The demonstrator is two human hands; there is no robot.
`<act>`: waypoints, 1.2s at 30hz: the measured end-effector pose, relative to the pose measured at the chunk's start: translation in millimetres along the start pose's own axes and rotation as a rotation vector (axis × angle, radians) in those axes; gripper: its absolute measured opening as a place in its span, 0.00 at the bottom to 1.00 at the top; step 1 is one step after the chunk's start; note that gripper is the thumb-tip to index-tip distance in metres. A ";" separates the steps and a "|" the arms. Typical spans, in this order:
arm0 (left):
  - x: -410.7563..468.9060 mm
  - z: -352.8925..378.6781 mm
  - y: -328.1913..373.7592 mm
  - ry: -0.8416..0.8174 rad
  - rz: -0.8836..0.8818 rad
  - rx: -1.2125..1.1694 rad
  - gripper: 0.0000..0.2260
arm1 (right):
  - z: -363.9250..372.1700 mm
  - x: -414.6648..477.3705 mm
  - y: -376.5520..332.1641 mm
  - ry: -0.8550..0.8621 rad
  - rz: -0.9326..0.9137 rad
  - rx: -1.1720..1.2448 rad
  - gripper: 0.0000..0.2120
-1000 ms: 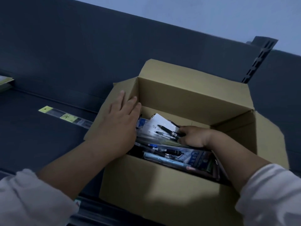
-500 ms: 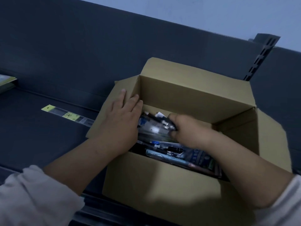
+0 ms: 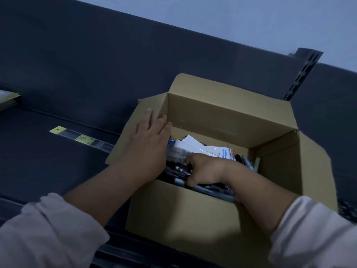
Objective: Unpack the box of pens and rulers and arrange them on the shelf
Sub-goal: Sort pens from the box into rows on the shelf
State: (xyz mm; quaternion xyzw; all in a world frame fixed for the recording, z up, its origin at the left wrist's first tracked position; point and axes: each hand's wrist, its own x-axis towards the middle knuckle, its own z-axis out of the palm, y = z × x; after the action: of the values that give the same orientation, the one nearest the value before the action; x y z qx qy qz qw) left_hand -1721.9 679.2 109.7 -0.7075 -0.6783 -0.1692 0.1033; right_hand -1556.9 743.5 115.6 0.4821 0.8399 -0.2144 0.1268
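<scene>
Head view, unpacking at an early stage. Item: box [image 3: 222, 117] open on shelf [image 3: 38, 165], well stocked. Left hand [image 3: 148, 149] flat on its left flap; right hand [image 3: 204, 169] inside, curled round dark pens [image 3: 178, 168] by the near wall. Next, I judge: lift clear, then lay them on the shelf to the left.

Tan box [image 3: 222, 113]; dark grey shelf [image 3: 38, 161]; yellow-tagged ruler pack [image 3: 81, 137].
</scene>
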 end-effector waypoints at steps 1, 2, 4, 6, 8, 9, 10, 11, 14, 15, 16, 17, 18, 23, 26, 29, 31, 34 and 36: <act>0.2 -0.3 0.1 -0.005 -0.001 -0.006 0.33 | -0.3 -0.6 1.7 -0.009 -0.003 0.011 0.15; 0.6 -0.8 0.5 -0.009 -0.003 -0.011 0.33 | -0.6 -1.5 3.8 -0.022 -0.003 0.036 0.15; 0.4 -1.6 1.1 -0.015 -0.007 -0.009 0.34 | -1.1 -3.0 8.5 -0.047 -0.001 0.092 0.14; -0.2 -2.5 1.5 -0.015 -0.005 0.002 0.34 | -0.6 -3.9 13.0 -0.063 0.001 0.151 0.13; 0.0 -3.2 1.9 -0.017 -0.005 -0.003 0.33 | -0.5 -4.8 16.5 -0.067 -0.003 0.222 0.15; 0.8 -3.3 2.1 -0.021 -0.006 -0.008 0.33 | -0.8 -5.5 18.1 -0.069 -0.007 0.271 0.17; 1.5 -3.3 2.1 -0.026 -0.008 -0.010 0.33 | -1.1 -6.2 19.8 -0.073 -0.013 0.325 0.19; 2.0 -3.2 2.3 -0.029 -0.010 -0.009 0.33 | -1.6 -7.1 21.9 -0.072 -0.018 0.367 0.21; 1.7 -2.3 2.0 -0.021 -0.011 -0.003 0.33 | -2.5 -8.4 29.6 -0.028 -0.029 0.405 0.22; 1.4 -1.8 2.0 -0.015 -0.011 -0.007 0.33 | -2.4 -8.7 31.6 -0.007 -0.032 0.403 0.21; 1.2 -1.6 2.0 -0.013 -0.009 -0.011 0.33 | -1.8 -8.7 33.0 0.011 -0.031 0.391 0.19; 1.4 -1.6 2.2 -0.013 -0.009 -0.012 0.32 | -0.8 -8.8 33.8 0.019 -0.029 0.354 0.18; 1.6 -1.5 2.3 -0.016 -0.009 -0.010 0.32 | 1.0 -8.2 33.7 0.019 -0.028 0.290 0.18; 1.6 -0.4 2.2 0.000 -0.007 0.001 0.32 | 3.5 -6.1 27.8 0.014 -0.027 0.077 0.22; 0.3 0.4 1.8 0.014 -0.004 0.002 0.31 | 2.5 -3.2 26.0 -0.001 -0.026 0.008 0.24; 0.6 0.2 2.5 0.017 -0.008 -0.011 0.30 | 0.9 -1.9 26.9 -0.020 -0.019 -0.005 0.24; 0.7 0.2 2.4 0.018 -0.005 -0.012 0.30 | -1.6 -2.0 29.3 -0.042 -0.020 0.032 0.23; 0.4 1.0 1.3 0.024 -0.002 -0.013 0.30 | -1.3 -1.7 33.0 -0.075 -0.032 0.107 0.19; 0.1 1.4 1.2 0.031 -0.002 -0.009 0.30 | 2.2 0.3 33.8 -0.048 -0.038 0.114 0.18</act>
State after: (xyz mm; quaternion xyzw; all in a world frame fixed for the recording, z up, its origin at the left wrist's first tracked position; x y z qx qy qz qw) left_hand -1720.6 679.7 108.5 -0.7046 -0.6766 -0.1832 0.1106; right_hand -1527.8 757.6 105.4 0.4674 0.8320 -0.2758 0.1150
